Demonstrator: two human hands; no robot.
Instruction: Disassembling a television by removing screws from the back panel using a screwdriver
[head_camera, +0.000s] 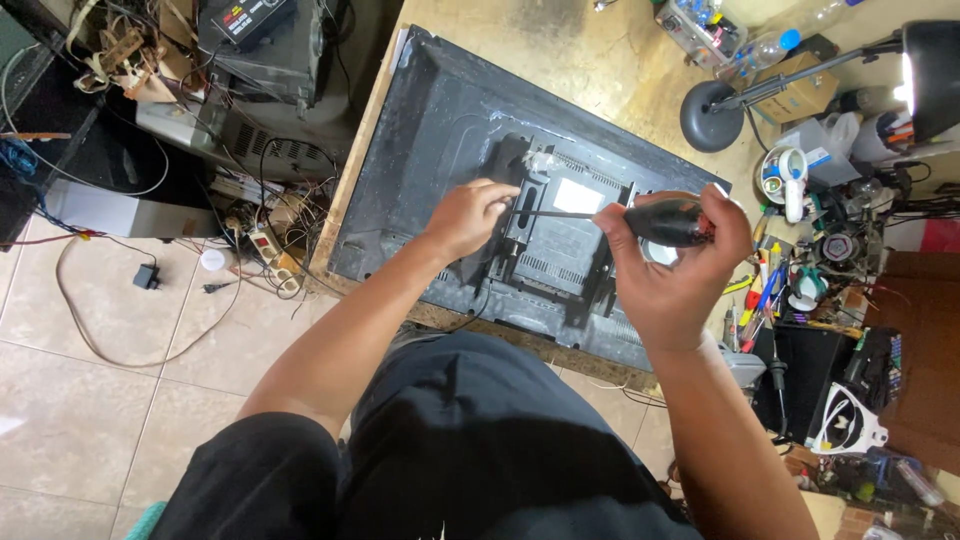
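A flat television (430, 130) lies face down on a wooden workbench (560, 50), its dark back cover up. My right hand (670, 270) grips the dark handle of a screwdriver (660, 222), whose thin shaft runs left across the raised centre panel. My left hand (468, 215) rests on the cover with its fingertips pinched at the shaft's tip, near a black mounting bracket. The tip itself is hidden by my fingers.
A black desk lamp (712, 115) stands at the bench's far right, beside a plastic bottle (762, 48), a cardboard box (795, 88) and a clutter of small tools (790, 280). Old electronics (260, 45), cables and a power strip (272, 258) sit on the tiled floor at left.
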